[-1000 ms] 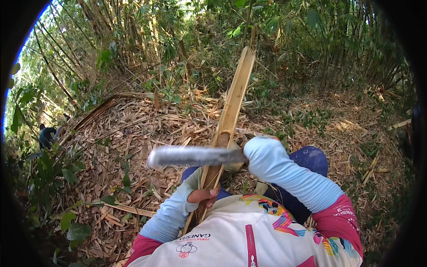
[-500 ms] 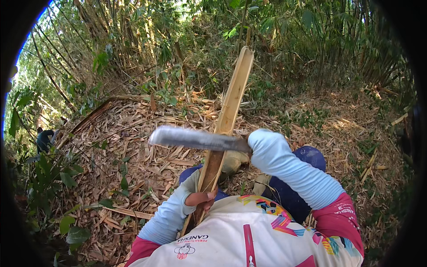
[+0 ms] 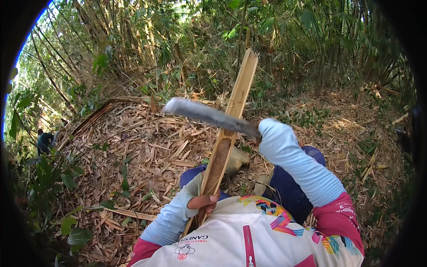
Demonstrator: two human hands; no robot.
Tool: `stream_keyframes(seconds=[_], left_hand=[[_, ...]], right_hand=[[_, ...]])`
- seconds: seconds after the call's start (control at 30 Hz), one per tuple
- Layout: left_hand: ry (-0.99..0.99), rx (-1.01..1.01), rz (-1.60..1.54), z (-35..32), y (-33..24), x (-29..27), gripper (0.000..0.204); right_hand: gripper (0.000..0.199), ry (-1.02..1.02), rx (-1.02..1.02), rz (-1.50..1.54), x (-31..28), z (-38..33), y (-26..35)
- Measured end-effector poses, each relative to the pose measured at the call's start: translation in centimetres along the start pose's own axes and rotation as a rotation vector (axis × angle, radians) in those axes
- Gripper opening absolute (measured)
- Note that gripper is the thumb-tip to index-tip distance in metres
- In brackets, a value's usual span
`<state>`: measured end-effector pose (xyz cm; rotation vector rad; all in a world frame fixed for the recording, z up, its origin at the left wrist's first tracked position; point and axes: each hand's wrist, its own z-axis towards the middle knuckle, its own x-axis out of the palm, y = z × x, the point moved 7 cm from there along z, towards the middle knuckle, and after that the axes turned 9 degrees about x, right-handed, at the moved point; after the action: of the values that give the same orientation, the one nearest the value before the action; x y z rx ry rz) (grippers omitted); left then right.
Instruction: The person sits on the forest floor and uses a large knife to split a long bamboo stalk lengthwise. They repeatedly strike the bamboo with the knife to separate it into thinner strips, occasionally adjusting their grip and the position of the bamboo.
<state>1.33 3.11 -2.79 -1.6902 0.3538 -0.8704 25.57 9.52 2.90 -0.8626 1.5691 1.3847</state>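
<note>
A long split bamboo piece [image 3: 219, 162] slants up and away from my lap, its hollow inner side facing up. Round its near end my left hand [image 3: 203, 203] is closed, thumb on top. My right hand [image 3: 260, 129] is closed on the handle of a machete [image 3: 209, 116], mostly hidden by the pale blue sleeve. The machete's broad grey blade points left and lies across the view of the bamboo, blurred by motion. Whether blade and bamboo touch I cannot tell. Darker brown hollow shows on the near side of the blade, paler wood beyond it.
Dry bamboo leaves and chips [image 3: 147, 151] cover the ground. My boot [image 3: 236, 161] is beside the bamboo. A split strip [image 3: 133, 213] lies at the left. Bamboo stems [image 3: 329, 49] stand at the back. Far left, another person [image 3: 44, 141] in dark clothes is partly hidden by plants.
My right hand has moved up and slightly right with the machete, and the blade's tip has risen. The bamboo has shifted slightly right, still in my left hand.
</note>
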Motion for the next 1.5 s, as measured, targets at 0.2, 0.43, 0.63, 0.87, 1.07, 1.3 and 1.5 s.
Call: stream_keyframes(seconds=[0.2, 0.43, 0.63, 0.87, 1.07, 1.3, 1.5], left_hand=[[-0.021, -0.018, 0.019, 0.2, -0.7, 0.2, 0.058], [0.01, 0.008, 0.03, 0.3, -0.5, 0.5, 0.051], [0.031, 0.014, 0.049, 0.3, -0.4, 0.4, 0.054], [-0.006, 0.006, 0.062, 0.3, -0.9, 0.8, 0.062], [-0.03, 0.001, 0.063, 0.8, -0.9, 0.2, 0.063], [-0.014, 0.019, 0.017, -0.2, 0.1, 0.3, 0.059], [0.003, 0.015, 0.039, -0.2, -1.2, 1.1, 0.057]], right_hand=[[0.012, -0.005, -0.105, -0.109, 0.3, -0.3, 0.8], [0.011, -0.05, -0.135, -0.121, 0.8, -1.2, 1.0], [0.009, 0.078, -0.078, -0.179, 0.9, -1.5, 1.8], [0.008, 0.083, -0.061, -0.181, -0.2, -1.3, 1.9], [0.006, -0.202, -0.287, -0.121, -0.9, -1.0, 2.0], [0.01, 0.063, -0.245, -0.361, 1.6, -2.9, 4.5], [0.01, -0.054, -0.193, -0.175, 0.5, -3.0, 2.9]])
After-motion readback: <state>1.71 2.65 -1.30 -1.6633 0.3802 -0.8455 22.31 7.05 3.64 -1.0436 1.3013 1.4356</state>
